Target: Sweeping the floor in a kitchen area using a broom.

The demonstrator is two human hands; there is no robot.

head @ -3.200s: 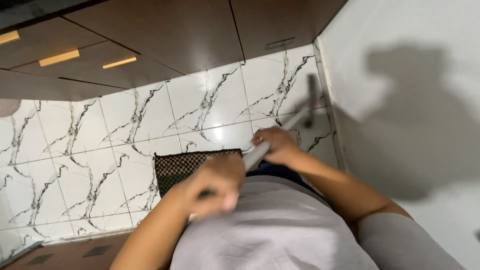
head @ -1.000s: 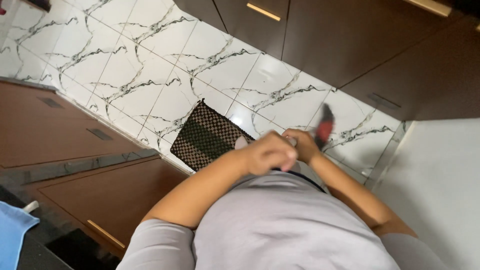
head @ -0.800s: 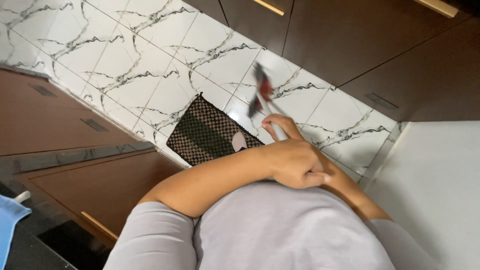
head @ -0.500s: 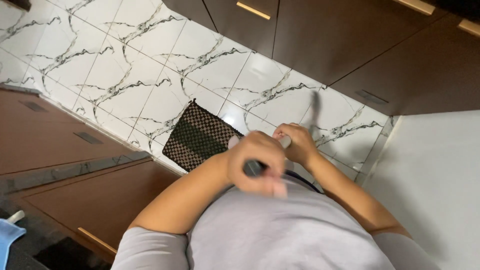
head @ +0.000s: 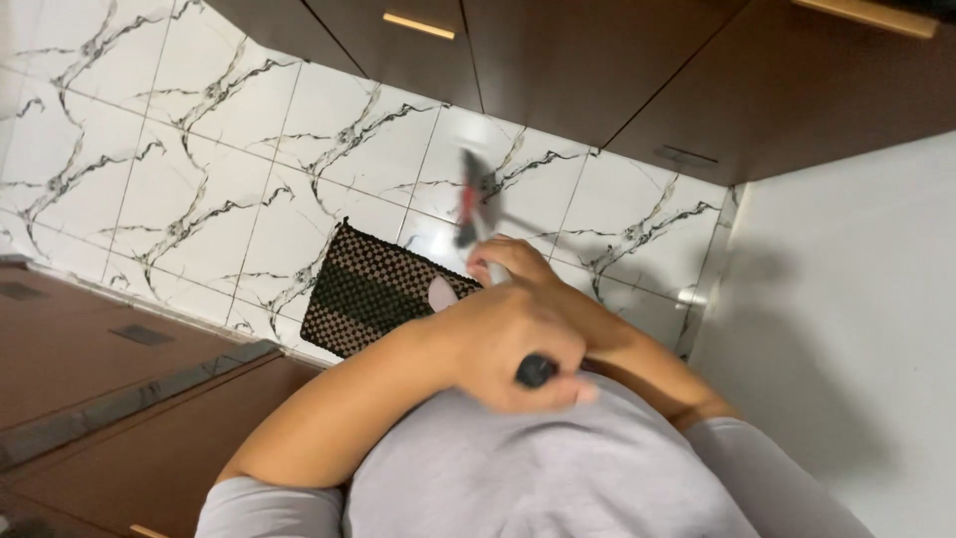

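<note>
You are holding a long, thin stick-like tool with a dark, blurred head and a touch of red (head: 468,204) out in front of your chest, its far end standing over the white marble-look floor tiles with dark veins (head: 199,179). The tool is blurred, so its exact kind cannot be told. Your left hand (head: 513,344) is clenching around its near end, where a round black knob (head: 535,371) is sticking out of the fist just above your grey shirt (head: 538,468). Your right hand (head: 513,264) is gripping the shaft further along, its fingers wrapping it just beyond the left hand.

Just beside your hands, a dark brown woven mat with a paler band (head: 373,289) is lying on the tiles, its near corner passing under your left forearm. Dark brown cabinet doors with slim pale handles (head: 558,60) are running along the far edge of the floor. A plain white wall (head: 846,329) is closing the floor's right edge.
</note>
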